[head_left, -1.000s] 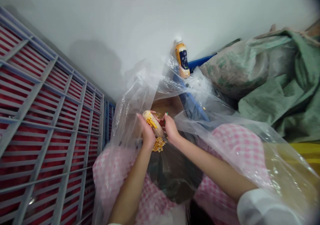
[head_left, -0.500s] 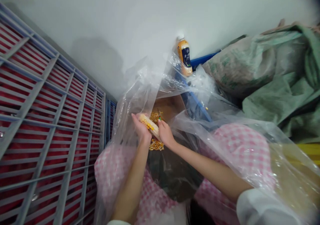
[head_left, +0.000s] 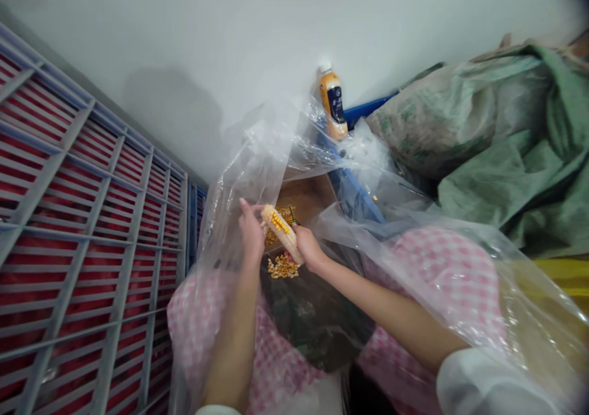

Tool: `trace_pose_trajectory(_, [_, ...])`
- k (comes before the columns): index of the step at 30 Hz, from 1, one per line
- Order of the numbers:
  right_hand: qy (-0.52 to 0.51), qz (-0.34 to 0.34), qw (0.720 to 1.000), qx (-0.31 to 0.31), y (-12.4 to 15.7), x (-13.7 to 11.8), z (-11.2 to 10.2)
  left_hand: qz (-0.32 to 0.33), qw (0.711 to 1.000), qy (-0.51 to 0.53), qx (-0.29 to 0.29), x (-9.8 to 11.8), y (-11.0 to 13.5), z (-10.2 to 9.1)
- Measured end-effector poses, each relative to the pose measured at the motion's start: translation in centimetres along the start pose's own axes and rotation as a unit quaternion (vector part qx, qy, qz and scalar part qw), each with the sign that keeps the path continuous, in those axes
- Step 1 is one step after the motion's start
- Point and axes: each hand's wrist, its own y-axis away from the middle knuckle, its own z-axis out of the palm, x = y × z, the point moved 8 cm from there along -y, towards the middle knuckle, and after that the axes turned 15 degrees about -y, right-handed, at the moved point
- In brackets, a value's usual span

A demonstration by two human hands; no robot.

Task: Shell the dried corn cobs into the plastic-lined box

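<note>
A corn cob (head_left: 286, 238), partly stripped with some yellow rows left on it, slants above the box. My right hand (head_left: 310, 249) is closed around its lower end. A thin dark tool with a bit of green (head_left: 293, 218) shows by the right fingers, mostly hidden. At the cob's upper end is my left hand (head_left: 251, 234), its thumb lifted away and its fingers partly behind the tip; whether they touch it is unclear. Loose corn kernels (head_left: 283, 266) lie below the cob, with more inside the cardboard box (head_left: 313, 191).
Clear plastic sheeting (head_left: 239, 188) drapes around the box and over pink checked cloth (head_left: 446, 261). A slatted plastic crate (head_left: 92, 231) stands at left. An orange drink bottle (head_left: 333, 105) stands by a blue bin (head_left: 361, 197). Green sacks (head_left: 506, 145) are piled at right.
My left hand has loosened from the cob, its thumb moving off to the left. The cob has turned steeper in my right hand. The whole view has shifted slightly.
</note>
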Motion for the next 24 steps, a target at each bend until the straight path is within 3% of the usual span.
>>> trace_pose_trajectory(3, [0.016, -0.048, 0.999, 0.011, -0.7, -0.7, -0.8, -0.034, 0.995, 0.078, -0.052, -0.1, 0.1, 0.5])
trace_pose_trajectory(5, [0.046, -0.123, 0.991, 0.036, -0.9, -1.5, -1.5, -0.04, 0.992, 0.102, -0.07, 0.1, 0.7, 1.0])
trace_pose_trajectory(8, [0.104, -0.24, 0.962, 0.074, -0.3, -2.7, -2.0, -0.045, 0.991, 0.114, -0.059, -0.2, 1.7, 1.9])
trace_pose_trajectory(10, [0.116, -0.27, 0.952, 0.083, 0.1, -2.7, -1.8, -0.053, 0.992, 0.115, -0.029, -0.8, 1.9, 2.2])
trace_pose_trajectory(16, [0.116, -0.237, 0.961, 0.082, 0.3, -1.4, -1.1, 0.01, 0.998, 0.046, 0.039, -0.8, 1.3, 1.5])
trace_pose_trajectory(24, [0.037, -0.11, 0.993, 0.036, -0.3, 0.1, -1.1, 0.09, 0.994, -0.05, -0.018, 0.0, 1.3, 1.7])
